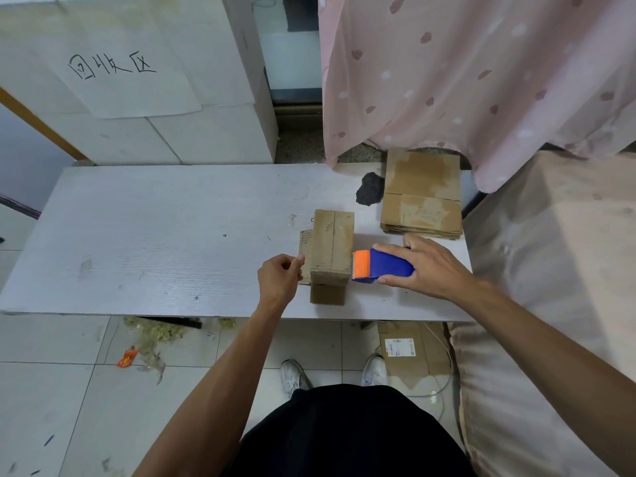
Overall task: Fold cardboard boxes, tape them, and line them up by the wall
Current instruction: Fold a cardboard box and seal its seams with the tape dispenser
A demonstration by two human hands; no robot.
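Observation:
A small folded cardboard box (pixel 331 251) stands on the white table (pixel 155 235) near its front edge, with a seam running down its top. My left hand (pixel 279 277) sits at the box's left side, its curled fingers pinching a side flap. My right hand (pixel 425 266) grips a blue tape dispenser with an orange head (pixel 380 266). The orange head touches the box's right edge. A stack of flat, unfolded cardboard boxes (pixel 422 197) lies at the table's far right.
A dark hole (pixel 370 189) breaks the table top beside the flat stack. A pink patterned curtain (pixel 464 70) hangs over the far right corner. White boxes with a handwritten paper sign (pixel 113 67) stand behind the table. Litter and flat cardboard (pixel 411 352) lie on the tiled floor.

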